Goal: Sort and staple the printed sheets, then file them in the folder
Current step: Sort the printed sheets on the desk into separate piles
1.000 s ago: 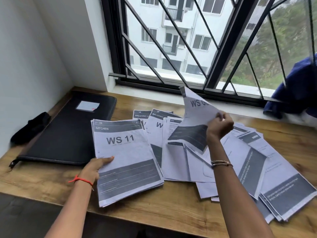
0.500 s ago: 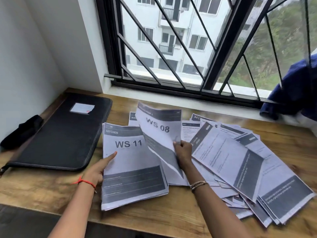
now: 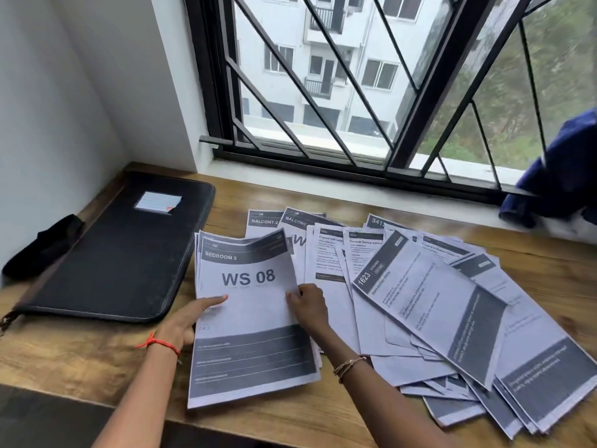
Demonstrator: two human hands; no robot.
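Observation:
A sheet headed "BEDROOM 3 WS 08" (image 3: 248, 305) lies on top of a neat stack at the front of the wooden desk (image 3: 97, 360). My left hand (image 3: 190, 315) rests on the stack's left edge with its fingers stretched over the paper. My right hand (image 3: 308, 303) pinches the top sheet's right edge. To the right spreads a loose fan of several printed sheets (image 3: 429, 305), one marked "1623 KITCHEN". A closed black zip folder (image 3: 119, 253) lies to the left of the stack.
A small black object (image 3: 42, 244) sits against the left wall beside the folder. Behind the desk runs a barred window (image 3: 355, 92) and its sill. Blue cloth (image 3: 562, 176) hangs at the right end of the sill. The desk's front edge is near my elbows.
My right hand carried the WS 08 sheet from the loose fan leftwards and laid it on the stack, covering WS 11. My left hand stayed at the stack's left edge.

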